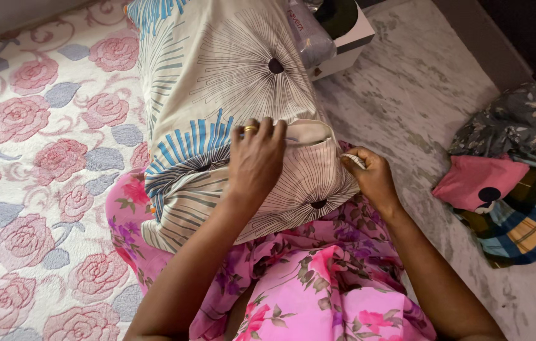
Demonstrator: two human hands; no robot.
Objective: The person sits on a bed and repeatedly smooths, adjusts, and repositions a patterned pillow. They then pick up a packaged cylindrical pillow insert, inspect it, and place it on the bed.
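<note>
A pillow in a cream cover (pixel 230 82) with grey sunburst and blue stripe prints lies lengthwise from my lap up onto the bed. My left hand (pixel 255 158), a ring on one finger, grips the cover's open end at its top edge. My right hand (pixel 372 173) pinches the cover's edge at the right corner, pulling it sideways. The inner pillow shows pale inside the opening (pixel 309 132). My lap is covered by pink floral cloth (pixel 318 284).
A bedspread with pink roses (pixel 41 158) fills the left. To the right is a grey marbled floor (pixel 419 95) with a heap of clothes (pixel 514 170), pink and checked. A white box (pixel 347 38) and a plastic bottle (pixel 309 35) stand beyond the pillow.
</note>
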